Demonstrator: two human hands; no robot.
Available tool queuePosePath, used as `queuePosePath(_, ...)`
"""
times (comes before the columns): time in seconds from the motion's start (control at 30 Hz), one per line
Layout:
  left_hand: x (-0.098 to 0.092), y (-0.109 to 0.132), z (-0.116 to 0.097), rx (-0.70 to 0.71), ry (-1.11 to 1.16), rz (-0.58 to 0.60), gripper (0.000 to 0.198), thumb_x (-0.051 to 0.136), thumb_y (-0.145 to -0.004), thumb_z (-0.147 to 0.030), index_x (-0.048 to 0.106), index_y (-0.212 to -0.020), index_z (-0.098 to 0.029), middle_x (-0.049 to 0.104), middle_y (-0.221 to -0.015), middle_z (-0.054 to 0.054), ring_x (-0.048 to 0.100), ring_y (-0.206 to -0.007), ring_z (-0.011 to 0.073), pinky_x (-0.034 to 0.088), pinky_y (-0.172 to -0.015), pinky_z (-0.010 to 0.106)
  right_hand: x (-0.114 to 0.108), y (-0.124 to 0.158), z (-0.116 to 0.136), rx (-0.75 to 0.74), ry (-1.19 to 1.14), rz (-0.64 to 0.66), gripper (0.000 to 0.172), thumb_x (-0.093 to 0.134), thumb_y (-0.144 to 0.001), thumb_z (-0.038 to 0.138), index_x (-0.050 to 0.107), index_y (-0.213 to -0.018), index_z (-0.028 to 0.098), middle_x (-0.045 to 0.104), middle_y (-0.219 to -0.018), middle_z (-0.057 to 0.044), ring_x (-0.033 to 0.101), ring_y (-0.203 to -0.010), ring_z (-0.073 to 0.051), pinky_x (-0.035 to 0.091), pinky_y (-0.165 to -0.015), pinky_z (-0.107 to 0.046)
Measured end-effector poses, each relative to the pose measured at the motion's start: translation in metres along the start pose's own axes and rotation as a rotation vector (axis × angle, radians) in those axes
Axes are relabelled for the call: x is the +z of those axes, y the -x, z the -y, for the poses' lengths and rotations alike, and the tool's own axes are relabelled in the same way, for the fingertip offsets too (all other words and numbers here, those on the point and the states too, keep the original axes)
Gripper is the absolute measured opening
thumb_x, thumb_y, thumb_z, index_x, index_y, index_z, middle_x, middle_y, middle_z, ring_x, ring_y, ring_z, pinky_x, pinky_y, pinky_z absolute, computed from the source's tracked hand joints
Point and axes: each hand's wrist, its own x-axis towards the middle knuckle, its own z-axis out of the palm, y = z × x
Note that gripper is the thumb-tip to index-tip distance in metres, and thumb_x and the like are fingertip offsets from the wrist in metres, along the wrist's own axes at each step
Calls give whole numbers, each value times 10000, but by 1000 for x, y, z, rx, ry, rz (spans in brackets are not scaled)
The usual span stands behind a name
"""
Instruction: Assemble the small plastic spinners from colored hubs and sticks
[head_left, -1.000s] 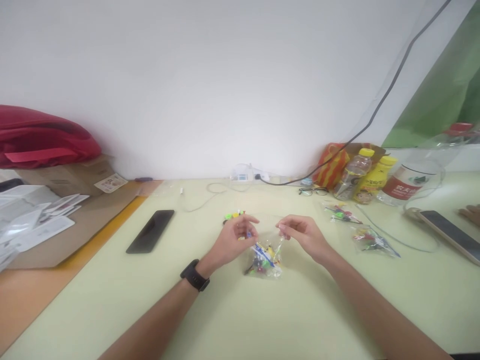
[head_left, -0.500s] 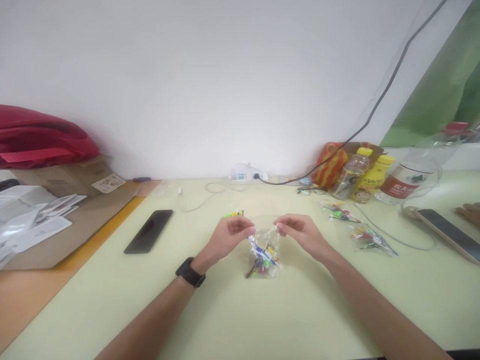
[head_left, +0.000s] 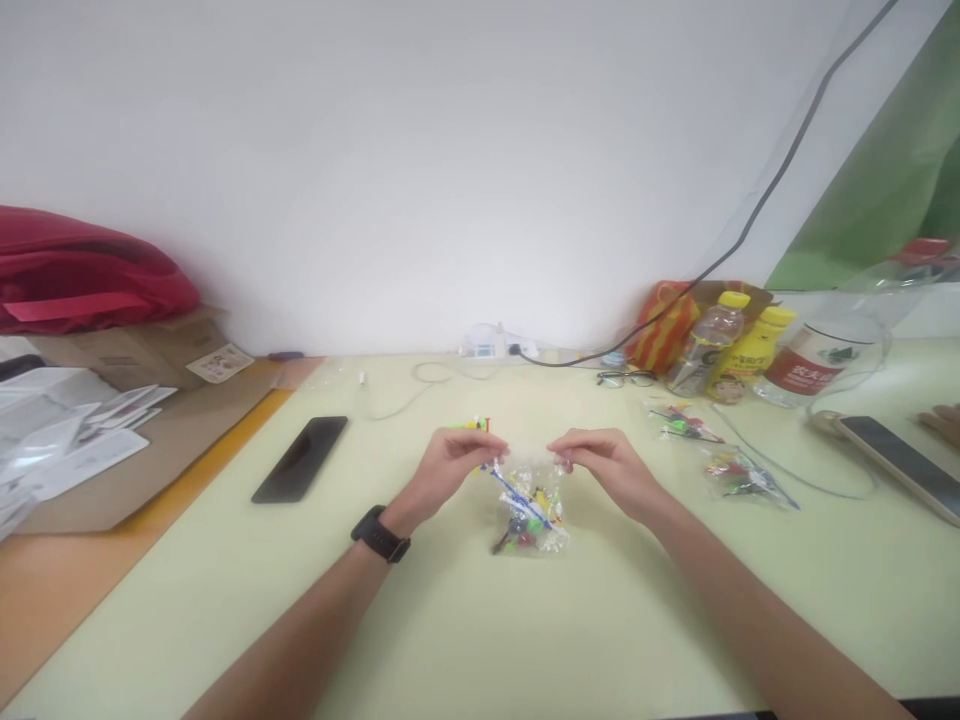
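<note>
Between my hands is a clear plastic bag (head_left: 529, 510) with small coloured plastic parts in it: blue, yellow, green, red and black. A long blue piece (head_left: 521, 497) slants across it toward my left fingertips. My left hand (head_left: 454, 462), with a black watch (head_left: 381, 534) at its wrist, pinches the bag's upper left edge. The upper right edge is pinched by my right hand (head_left: 600, 462). Just behind my left hand lie small yellow, green and red pieces (head_left: 478, 425), partly hidden by it.
Two more bags of coloured parts (head_left: 684, 422) lie to the right, near a phone (head_left: 904, 465). Bottles (head_left: 750, 355) and glasses (head_left: 626, 379) stand or lie behind them. A black phone (head_left: 300, 460) is on the left, beside papers on cardboard (head_left: 195, 450). A cable (head_left: 585, 362) runs along the wall.
The bag's mouth is stretched slightly wider between my hands. My left hand has shifted a little left, and the blue piece's upper end now sits nearer its fingertips.
</note>
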Motion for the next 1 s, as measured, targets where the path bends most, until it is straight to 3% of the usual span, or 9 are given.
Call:
queuePosePath(0.2,6,3,-2,37,-21,-14,206,693,-889,-329,816,-901,-164,767,-875,93,681,-851,219,535,-805,331,1,0,-2,-22,-34,-16,259,647,-909,396,809,-901,194,681,-768,-60,602,-758,-204,502,-742,-353)
queuePosePath(0.33,13,4,0,26,14,-98,239,828,-794,-344,777,-948,-167,757,-872,69,685,-809,192,554,-771,314,6,3,4,-15,33,-47,267,723,-871,454,778,-903,194,696,-801,-57,622,-767,-204,518,-728,-344)
queuePosePath(0.43,14,3,0,25,36,-122,356,867,-756,-328,756,-1056,-173,752,-852,59,697,-826,193,565,-788,314,9,3,7,-1,23,-75,301,779,-828,437,752,-1024,211,697,-818,-35,639,-771,-191,531,-727,-328)
queuePosePath(0.6,16,5,-3,-17,29,-69,337,831,-804,-357,767,-1075,-167,760,-970,87,702,-914,207,564,-826,312,9,3,8,-5,70,-100,300,781,-821,449,755,-981,197,723,-825,-50,661,-762,-194,553,-735,-336)
queuePosePath(0.9,26,7,-2,-32,25,-73,246,800,-840,-370,806,-949,-149,778,-860,77,694,-795,182,552,-753,281,15,5,6,-73,144,-93,256,760,-853,393,753,-1021,200,726,-869,-45,667,-825,-196,529,-769,-315)
queuePosePath(1.0,30,9,-4,-29,22,-37,237,793,-848,-359,813,-966,-155,787,-881,82,699,-807,188,554,-765,286,22,5,10,-44,158,-56,213,741,-869,404,767,-900,195,746,-866,-49,669,-820,-200,517,-755,-309)
